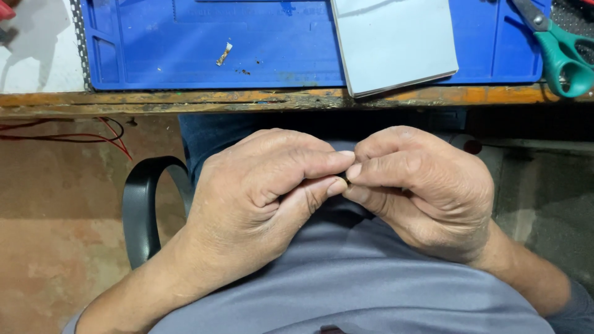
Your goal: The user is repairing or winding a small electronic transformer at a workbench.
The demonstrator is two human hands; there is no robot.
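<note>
Both hands meet in front of the torso, fingertips touching. Left hand [260, 192]: thumb + index pinched together, other fingers curled under, forearm coming in from lower left. Right hand [421, 188]: fingers bent, thumb + index pinched vs. the left's tips, wrist angled in from lower right.

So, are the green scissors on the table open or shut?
Cannot tell. Only the green handles of the scissors and the start of the grey blades show at the blue mat's corner; the blade tips run out of the picture.
</note>
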